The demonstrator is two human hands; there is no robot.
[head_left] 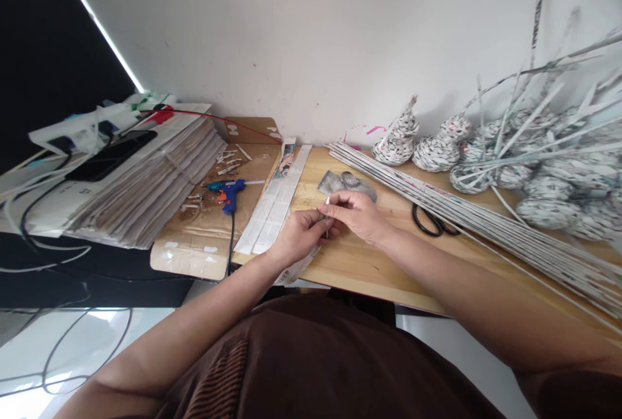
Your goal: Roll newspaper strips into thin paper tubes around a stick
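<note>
My left hand [302, 235] and my right hand [354, 213] meet over the front part of the wooden table [359, 270]. Both have their fingers pinched round a small white paper piece [327, 201], whose tip shows between the fingertips. A printed paper strip [297, 269] lies below my left hand, near the table edge. Just behind my right hand is a grey mesh-like cloth [335, 182]. Flat newspaper strips [275, 202] lie to the left of my hands.
A blue glue gun [232, 195] lies on cardboard [204, 231], beside a tall paper stack [150, 192] with a phone [114, 155]. Rolled paper sticks [437, 202], black-handled scissors [427, 221] and woven paper shapes [436, 152] are at the right. Cables hang at the left.
</note>
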